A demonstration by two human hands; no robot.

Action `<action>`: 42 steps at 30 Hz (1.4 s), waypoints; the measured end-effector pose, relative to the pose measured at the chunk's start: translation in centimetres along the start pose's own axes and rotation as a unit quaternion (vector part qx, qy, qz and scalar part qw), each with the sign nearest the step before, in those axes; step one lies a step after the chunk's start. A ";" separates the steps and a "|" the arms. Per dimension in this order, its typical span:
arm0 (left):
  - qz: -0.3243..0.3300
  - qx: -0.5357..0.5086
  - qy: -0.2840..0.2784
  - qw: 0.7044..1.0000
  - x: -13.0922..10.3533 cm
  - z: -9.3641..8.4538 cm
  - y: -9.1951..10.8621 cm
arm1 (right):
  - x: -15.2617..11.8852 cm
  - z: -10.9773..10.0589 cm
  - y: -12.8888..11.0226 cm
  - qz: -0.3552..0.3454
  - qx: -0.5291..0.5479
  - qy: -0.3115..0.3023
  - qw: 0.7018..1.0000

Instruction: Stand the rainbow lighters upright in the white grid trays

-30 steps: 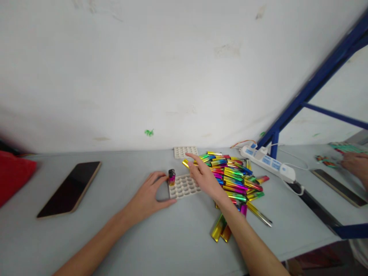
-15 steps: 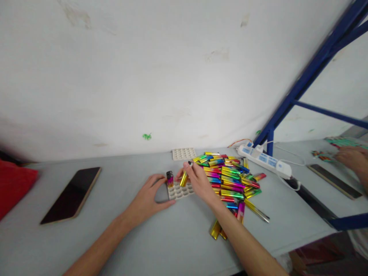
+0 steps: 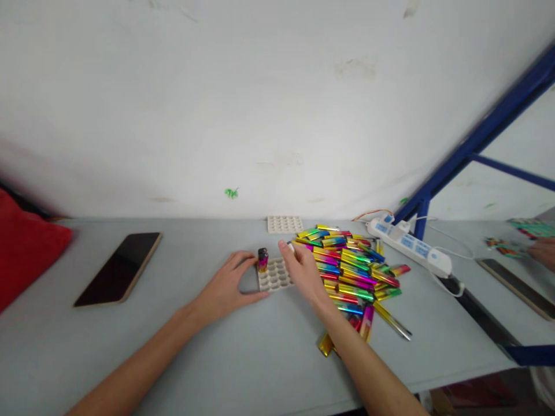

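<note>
Lighter pile [image 3: 358, 278]: I'm seeing it sprawling over the grey table [image 3: 225, 370].
Left hand [image 3: 226, 286]: curving widely around the pale tray's [image 3: 274, 280] left end, thumb lying along the front edge.
Right hand [image 3: 303, 270]: pinching a pale-ended piece [image 3: 291, 248] between thumb and finger, above the tray's right side.
Upright lighter [image 3: 262, 263]: standing at the tray's far-left corner, beside the left fingertips.
Change: earlier, a gold lighter was showing below the right fingers; now I'm only seeing that pale end.
</note>
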State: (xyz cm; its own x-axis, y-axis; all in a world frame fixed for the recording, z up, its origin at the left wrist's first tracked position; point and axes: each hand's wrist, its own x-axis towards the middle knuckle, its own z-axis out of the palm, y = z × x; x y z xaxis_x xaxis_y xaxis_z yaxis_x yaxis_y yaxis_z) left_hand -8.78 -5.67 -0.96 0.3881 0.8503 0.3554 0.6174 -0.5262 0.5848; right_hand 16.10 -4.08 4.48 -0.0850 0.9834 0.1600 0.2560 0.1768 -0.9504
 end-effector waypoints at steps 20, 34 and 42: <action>0.003 -0.002 0.001 1.000 -0.1 0.1 0.2 | -0.5 -1.2 -0.1 -0.158 -0.136 -0.036 0.977; 0.016 0.018 -0.007 1.000 -0.7 0.2 -0.2 | -0.9 -2.0 -0.5 -0.136 -0.319 -0.188 0.919; 0.029 0.026 0.008 0.999 -0.8 0.6 -1.2 | -2.2 -0.6 -2.4 -0.127 -0.473 -0.186 0.852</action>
State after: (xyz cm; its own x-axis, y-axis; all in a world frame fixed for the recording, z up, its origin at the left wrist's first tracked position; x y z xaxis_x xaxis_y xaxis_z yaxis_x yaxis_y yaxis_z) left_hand -9.45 -5.74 -2.41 0.4136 0.8186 0.3985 0.6299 -0.5733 0.5240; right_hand 16.30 -6.62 6.58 -0.5076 0.8591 0.0649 0.8301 0.5079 -0.2304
